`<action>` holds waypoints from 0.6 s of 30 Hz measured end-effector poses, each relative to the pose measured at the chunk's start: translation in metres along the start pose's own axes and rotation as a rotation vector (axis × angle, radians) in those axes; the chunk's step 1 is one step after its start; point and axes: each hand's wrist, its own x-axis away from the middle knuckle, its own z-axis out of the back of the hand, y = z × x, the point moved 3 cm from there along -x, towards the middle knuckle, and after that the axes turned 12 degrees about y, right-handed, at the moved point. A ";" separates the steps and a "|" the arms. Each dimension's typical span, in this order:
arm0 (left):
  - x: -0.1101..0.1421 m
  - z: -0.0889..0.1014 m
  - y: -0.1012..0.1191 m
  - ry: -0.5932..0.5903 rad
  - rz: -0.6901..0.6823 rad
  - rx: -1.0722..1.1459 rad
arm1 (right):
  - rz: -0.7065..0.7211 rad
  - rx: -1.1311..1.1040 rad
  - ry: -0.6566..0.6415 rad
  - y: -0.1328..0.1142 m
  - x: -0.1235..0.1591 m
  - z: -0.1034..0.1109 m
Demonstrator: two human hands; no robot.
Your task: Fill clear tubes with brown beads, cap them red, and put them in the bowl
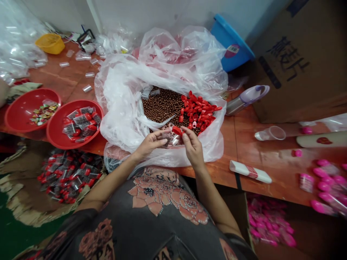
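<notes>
My left hand [148, 145] is closed around a small clear plastic tube [165, 137] that looks dark inside. Between the fingertips of my right hand [194, 147] is a red cap [177, 130], close to the tube's end; whether the two touch I cannot tell. Both hands are above the near edge of an opened white plastic bag [116, 108]. Inside the bag lie many small brown balls [162, 106], with a heap of red caps [199, 110] on their right side. A few empty clear tubes [146, 92] rest on the balls at the back left.
Left of the bag, one red bowl [52, 139] holds capped tubes and another red bowl [11, 117] small wrapped pieces. Below is a torn carton [21, 195] of capped tubes. To the right stand a blue tub [230, 39], a lidded bottle [244, 101] and a large cardboard box [303, 86].
</notes>
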 end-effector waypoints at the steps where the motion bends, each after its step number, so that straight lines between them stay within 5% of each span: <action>1: 0.000 0.000 0.000 0.003 0.029 0.040 | -0.041 -0.020 0.039 0.003 0.000 0.000; 5: 0.000 0.001 0.001 0.006 0.092 0.129 | -0.084 -0.032 0.095 0.011 -0.001 -0.002; 11: 0.002 0.000 0.005 0.034 -0.001 0.034 | -0.006 -0.009 0.034 0.003 0.002 -0.010; 18: 0.000 0.003 0.005 -0.027 -0.086 -0.127 | 0.453 0.195 -0.203 -0.014 0.000 -0.007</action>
